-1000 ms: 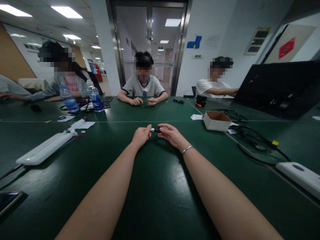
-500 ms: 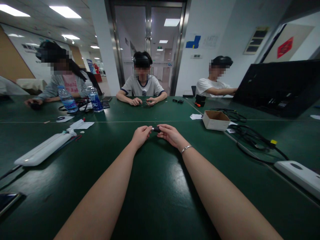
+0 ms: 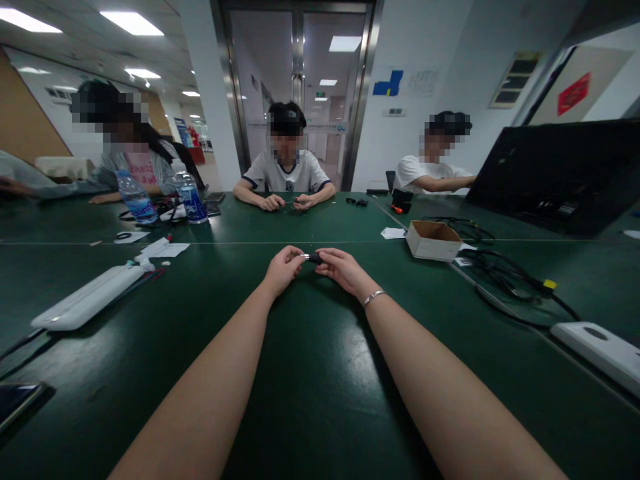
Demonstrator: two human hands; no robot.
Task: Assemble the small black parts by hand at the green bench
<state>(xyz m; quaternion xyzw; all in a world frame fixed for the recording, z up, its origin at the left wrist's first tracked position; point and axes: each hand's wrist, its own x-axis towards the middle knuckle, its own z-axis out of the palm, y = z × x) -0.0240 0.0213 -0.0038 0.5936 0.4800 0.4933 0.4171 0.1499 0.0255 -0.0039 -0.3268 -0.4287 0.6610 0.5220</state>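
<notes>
Both my forearms stretch forward over the dark green table [image 3: 310, 373]. My left hand [image 3: 283, 268] and my right hand [image 3: 341, 268] meet near the table's middle, fingers curled. Between them they pinch a small black plug-like part [image 3: 313, 257] with a short silver tip pointing left. The left fingertips close on the silver end, the right fingertips on the black body. A thin bracelet [image 3: 375, 297] circles my right wrist.
A long white power strip [image 3: 87, 297] lies left, another [image 3: 597, 347] right. An open cardboard box [image 3: 433, 240] and black cables [image 3: 510, 280] sit right of centre. Water bottles [image 3: 135, 198] and papers [image 3: 165, 249] lie far left. Three people sit across the table; a black monitor [image 3: 560, 173] stands right.
My hands and the small part stay almost where they were, shifting only slightly. The person at far left has pulled an arm back along the table.
</notes>
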